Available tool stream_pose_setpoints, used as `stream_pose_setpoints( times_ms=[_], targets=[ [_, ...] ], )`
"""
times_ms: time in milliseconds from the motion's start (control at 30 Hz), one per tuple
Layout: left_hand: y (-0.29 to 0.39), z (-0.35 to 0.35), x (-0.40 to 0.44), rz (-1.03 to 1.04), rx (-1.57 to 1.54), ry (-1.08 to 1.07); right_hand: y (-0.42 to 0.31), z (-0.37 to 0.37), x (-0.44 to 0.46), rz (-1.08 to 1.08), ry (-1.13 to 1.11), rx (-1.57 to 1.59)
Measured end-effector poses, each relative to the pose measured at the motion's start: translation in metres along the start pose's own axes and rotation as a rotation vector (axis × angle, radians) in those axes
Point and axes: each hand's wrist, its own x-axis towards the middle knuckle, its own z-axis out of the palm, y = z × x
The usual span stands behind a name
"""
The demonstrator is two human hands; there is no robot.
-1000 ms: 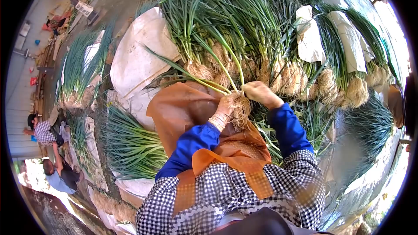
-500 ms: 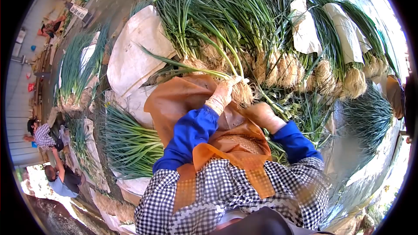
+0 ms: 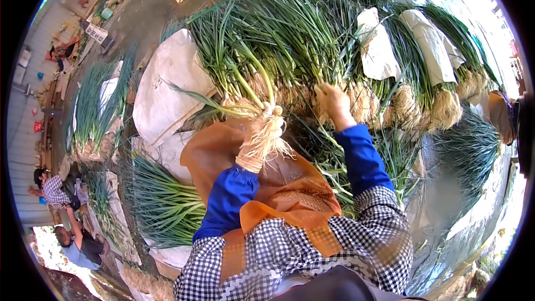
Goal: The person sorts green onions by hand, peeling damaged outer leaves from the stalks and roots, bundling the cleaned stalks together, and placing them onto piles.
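Note:
A few green onions (image 3: 271, 114) with white bulbs and long pale roots are in my left hand (image 3: 249, 144), over the lap. Their roots hang in front of my left hand and hide most of its fingers; the leaves point up and to the left. My right hand (image 3: 333, 102) is stretched forward to the root end of a large heap of green onions (image 3: 278, 33). Its fingers are bent against the stalks there, and whatever they pinch is hidden. An orange apron (image 3: 209, 147) spreads under my left hand.
More green onions (image 3: 167, 189) lie to the left of the lap. White sacks (image 3: 170, 86) cover part of the ground, and loose leaves (image 3: 334, 167) lie beside the right forearm. Rooty bundles (image 3: 446, 114) line the right. Two people (image 3: 56, 189) sit at far left.
My left hand has moved left and down with the green onions, their roots now spread wider. My right hand has gone from beside those roots forward to the heap.

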Motion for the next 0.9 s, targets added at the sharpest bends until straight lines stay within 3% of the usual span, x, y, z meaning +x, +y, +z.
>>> stream_pose_setpoints(
  times_ms=[33,67,100,200,233,300,333,367,400,433,467,500,567,600,633,700,733,833,867,900],
  targets=[
    [0.000,0.029,-0.001,0.207,-0.009,0.160,-0.008,-0.004,0.022,0.066,-0.049,-0.183],
    [0.002,0.017,0.000,0.194,0.000,0.090,-0.027,-0.021,0.039,0.203,-0.261,-0.372],
    [0.003,-0.001,0.003,0.180,0.009,0.022,-0.012,-0.009,0.046,0.099,-0.206,-0.326],
    [-0.020,-0.055,0.016,0.089,0.192,0.118,0.007,0.039,0.072,0.138,-0.181,-0.369],
    [-0.033,-0.040,0.013,0.174,0.103,0.183,0.001,0.022,0.065,0.131,-0.269,-0.295],
    [-0.052,-0.086,0.018,0.170,0.000,0.139,-0.014,-0.018,0.054,0.167,-0.439,-0.144],
    [-0.055,-0.071,0.016,0.130,-0.287,0.154,-0.009,-0.027,0.035,0.123,-0.375,0.148],
    [-0.058,-0.060,0.018,0.135,-0.301,0.157,-0.009,-0.031,0.024,0.128,-0.448,0.171],
    [-0.061,-0.049,0.019,0.106,-0.214,0.279,0.020,0.001,-0.005,0.039,-0.285,0.941],
    [-0.064,-0.039,0.019,0.074,-0.124,0.400,0.028,0.018,-0.027,0.135,-0.436,1.603],
    [-0.069,-0.026,0.016,0.064,-0.044,0.365,0.002,-0.010,-0.043,0.121,-0.541,1.250],
    [-0.088,-0.083,0.027,-0.057,-0.231,0.117,-0.029,-0.042,-0.056,0.105,-0.626,0.896],
    [-0.114,-0.061,0.028,-0.017,0.101,0.397,-0.027,-0.029,-0.070,0.271,-0.744,1.013],
    [-0.115,-0.050,0.026,-0.086,0.075,0.424,-0.033,-0.023,-0.074,0.265,-0.543,0.961],
    [-0.119,-0.049,0.027,-0.013,0.233,0.532,-0.021,0.002,-0.068,0.159,-0.389,0.741],
    [-0.132,-0.061,0.032,0.121,0.393,0.495,-0.038,0.005,-0.061,0.018,0.027,0.041],
    [-0.131,-0.059,0.034,0.159,0.475,0.511,-0.041,0.010,-0.057,-0.044,0.097,0.025],
    [-0.127,-0.053,0.031,0.131,0.269,0.563,-0.034,0.012,-0.073,-0.126,0.060,0.035],
    [-0.132,-0.074,0.038,0.172,0.184,0.536,-0.027,0.010,-0.086,-0.197,-0.129,-0.035],
    [-0.129,-0.070,0.036,0.171,0.184,0.535,-0.025,0.004,-0.106,-0.434,-0.212,-0.280]
  ],
)
